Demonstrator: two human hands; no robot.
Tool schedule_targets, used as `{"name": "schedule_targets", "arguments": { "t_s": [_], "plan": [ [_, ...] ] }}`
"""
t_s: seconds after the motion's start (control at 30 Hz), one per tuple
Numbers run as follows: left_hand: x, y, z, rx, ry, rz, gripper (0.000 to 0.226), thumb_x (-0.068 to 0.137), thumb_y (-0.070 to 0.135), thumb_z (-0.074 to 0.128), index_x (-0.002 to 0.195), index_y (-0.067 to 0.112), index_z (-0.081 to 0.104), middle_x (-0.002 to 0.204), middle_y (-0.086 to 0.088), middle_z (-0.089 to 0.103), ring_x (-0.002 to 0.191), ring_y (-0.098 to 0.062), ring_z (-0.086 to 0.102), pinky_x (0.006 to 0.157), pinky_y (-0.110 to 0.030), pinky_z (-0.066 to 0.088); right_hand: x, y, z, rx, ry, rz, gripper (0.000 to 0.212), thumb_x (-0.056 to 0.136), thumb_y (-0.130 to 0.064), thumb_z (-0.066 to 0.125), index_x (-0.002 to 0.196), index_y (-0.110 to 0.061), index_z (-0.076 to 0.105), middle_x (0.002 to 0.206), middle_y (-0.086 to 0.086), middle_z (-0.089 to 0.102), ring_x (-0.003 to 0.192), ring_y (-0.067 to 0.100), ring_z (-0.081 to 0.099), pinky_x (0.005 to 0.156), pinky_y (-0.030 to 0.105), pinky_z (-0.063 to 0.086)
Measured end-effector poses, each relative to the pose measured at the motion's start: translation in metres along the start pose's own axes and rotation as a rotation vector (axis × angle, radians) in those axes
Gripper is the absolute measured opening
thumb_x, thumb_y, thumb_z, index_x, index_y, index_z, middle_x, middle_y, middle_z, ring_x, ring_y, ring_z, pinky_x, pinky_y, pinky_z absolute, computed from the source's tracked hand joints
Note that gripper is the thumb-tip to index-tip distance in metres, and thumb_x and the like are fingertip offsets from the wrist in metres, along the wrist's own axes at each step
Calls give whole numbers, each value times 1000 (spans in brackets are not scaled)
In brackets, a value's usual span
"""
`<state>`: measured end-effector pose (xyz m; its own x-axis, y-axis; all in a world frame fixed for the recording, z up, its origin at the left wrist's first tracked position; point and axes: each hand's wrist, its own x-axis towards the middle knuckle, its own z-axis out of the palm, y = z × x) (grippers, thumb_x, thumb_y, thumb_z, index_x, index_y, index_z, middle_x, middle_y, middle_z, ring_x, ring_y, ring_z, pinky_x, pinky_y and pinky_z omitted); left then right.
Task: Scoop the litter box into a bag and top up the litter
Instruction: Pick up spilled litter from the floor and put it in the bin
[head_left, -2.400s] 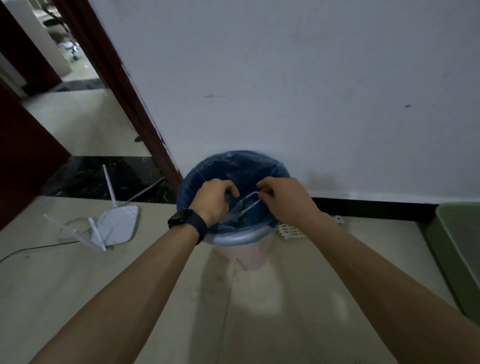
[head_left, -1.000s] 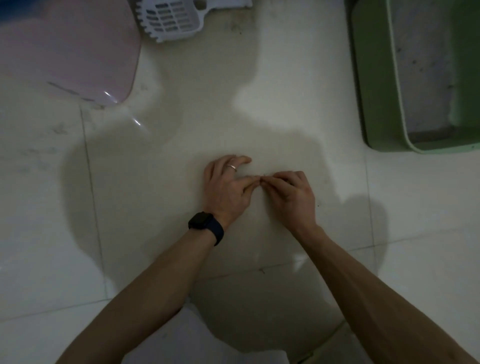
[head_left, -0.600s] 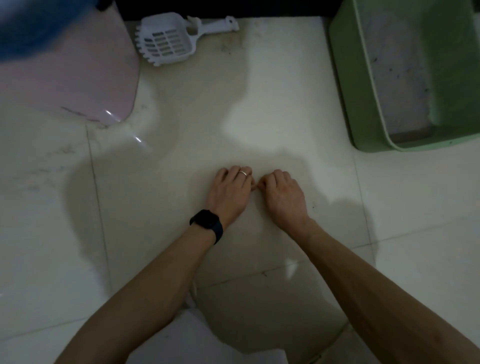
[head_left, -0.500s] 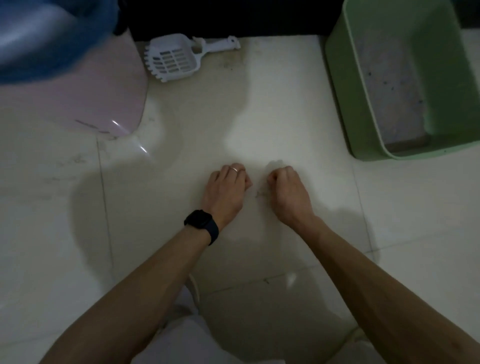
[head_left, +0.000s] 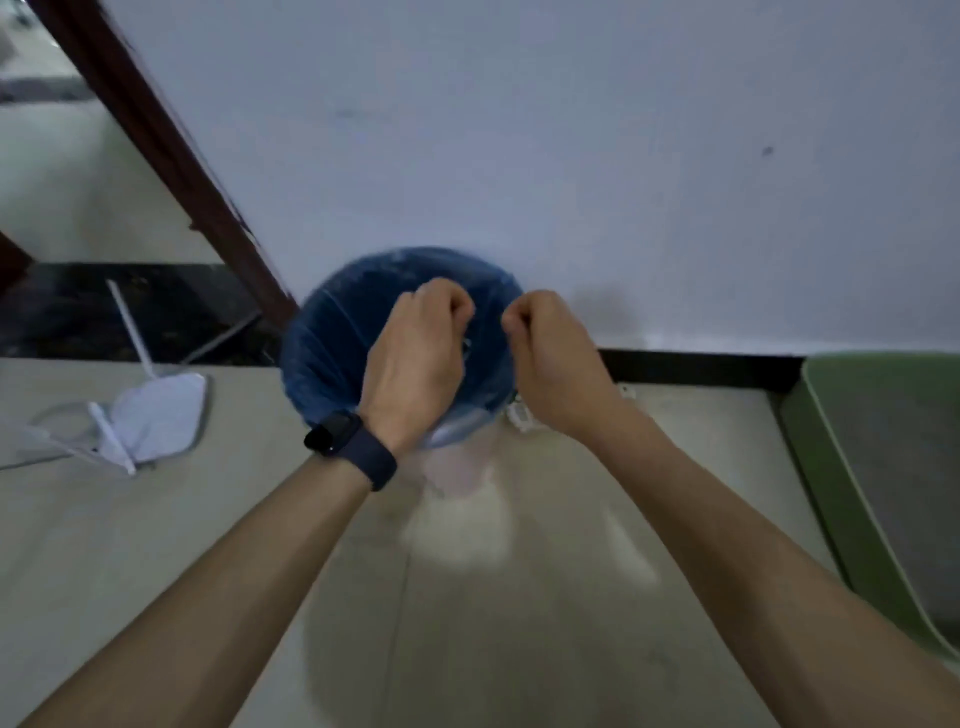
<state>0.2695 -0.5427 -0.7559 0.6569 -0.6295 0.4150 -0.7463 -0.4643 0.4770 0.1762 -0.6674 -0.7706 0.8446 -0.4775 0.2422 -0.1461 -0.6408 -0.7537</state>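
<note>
A pale bin (head_left: 457, 470) lined with a blue bag (head_left: 332, 338) stands on the floor against the white wall. Both my hands hover over its opening, a small gap between them. My left hand (head_left: 415, 358), with a dark watch on the wrist, has its fingers curled into a fist. My right hand (head_left: 550, 353) is curled the same way. Nothing shows inside either fist. The green litter box (head_left: 831, 467) sits at the right edge, grey litter inside. Only a sliver of the white scoop (head_left: 519, 415) peeks out behind my right wrist.
A white router (head_left: 150, 415) with thin antennas lies on the tiles to the left, its cable trailing off. A dark wooden door frame (head_left: 171, 156) slants up behind it, and a black skirting strip (head_left: 701, 366) runs along the wall's base.
My hands were down on the floor tiles, fingertips together. They have lifted with fingers curled and now hang over the blue-lined bin. The view has swung up to the wall.
</note>
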Motion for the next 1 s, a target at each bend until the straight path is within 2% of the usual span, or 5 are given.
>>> {"name": "schedule_targets", "arguments": {
  "t_s": [0.23,0.5,0.67,0.87,1.0],
  "plan": [
    [15,-79,-15,410,-704,-199,28,91,28,61,119,24,60,129,-6,44,103,-28,55,88,-45,52,32,4,31,-628,-383,-180,39,89,-14,54,126,-15,45,125,9,51,108,30,50,84,38,43],
    [-17,-18,9,298,-139,136,29,89,50,64,85,22,58,102,2,55,88,-18,52,69,-38,47,-31,45,-4,-123,107,-44,27,95,-31,58,120,-20,58,117,-2,60,104,13,57,87,28,48],
    [-94,30,77,-13,5,437,16,90,22,66,96,8,65,106,-9,65,94,-29,60,79,-40,49,-136,133,-16,-121,270,342,25,96,-33,58,117,-20,62,111,-8,65,93,7,61,81,24,48],
    [-232,24,193,-113,-625,189,27,87,36,68,112,26,67,116,3,60,107,-21,58,84,-36,49,-304,215,0,-346,-3,644,34,95,-39,58,125,-22,63,119,1,62,106,20,57,93,29,44],
    [-274,17,231,-67,-783,105,38,85,45,71,121,31,68,122,3,58,112,-20,52,90,-38,48,-362,223,16,-397,-93,671,43,89,-44,66,129,-27,64,119,1,57,107,20,51,91,30,46]
  ]
}}
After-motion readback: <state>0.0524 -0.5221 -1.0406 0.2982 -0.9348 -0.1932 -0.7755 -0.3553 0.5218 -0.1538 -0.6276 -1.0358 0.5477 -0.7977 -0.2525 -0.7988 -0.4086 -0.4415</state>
